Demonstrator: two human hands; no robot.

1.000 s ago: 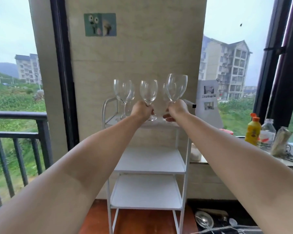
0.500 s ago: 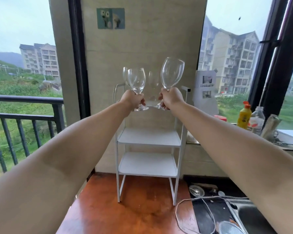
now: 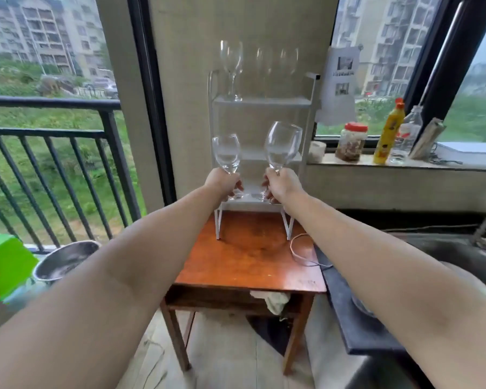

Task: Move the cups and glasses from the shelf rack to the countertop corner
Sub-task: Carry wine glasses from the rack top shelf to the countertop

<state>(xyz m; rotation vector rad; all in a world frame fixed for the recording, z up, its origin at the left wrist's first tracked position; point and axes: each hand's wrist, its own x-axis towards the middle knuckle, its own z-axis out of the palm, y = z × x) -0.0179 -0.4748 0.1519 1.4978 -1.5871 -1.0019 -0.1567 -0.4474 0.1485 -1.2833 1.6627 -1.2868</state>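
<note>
A white three-tier shelf rack [image 3: 309,113] stands on a small wooden table [image 3: 253,265]. My left hand [image 3: 222,182] grips the stem of a clear wine glass [image 3: 226,153], held upright in front of the rack's lower tiers. My right hand [image 3: 282,185] grips the stem of a second, larger wine glass [image 3: 283,144], tilted slightly right. Both glasses are off the rack, side by side and apart. On the top tier one wine glass [image 3: 231,63] shows clearly at the left; fainter, blurred glasses [image 3: 288,63] stand to its right.
A window sill [image 3: 404,164] at the right carries a red-lidded jar [image 3: 350,143], a yellow bottle [image 3: 389,136] and a clear bottle [image 3: 406,136]. A dark countertop [image 3: 348,318] and sink [image 3: 460,256] lie lower right. A white cable [image 3: 300,254] loops on the table. A metal pot [image 3: 65,259] sits lower left by the balcony railing.
Both hands have lifted their glasses off the top tier and brought them down and toward me, level with the lower tiers. The view has pulled back and tilted down.
</note>
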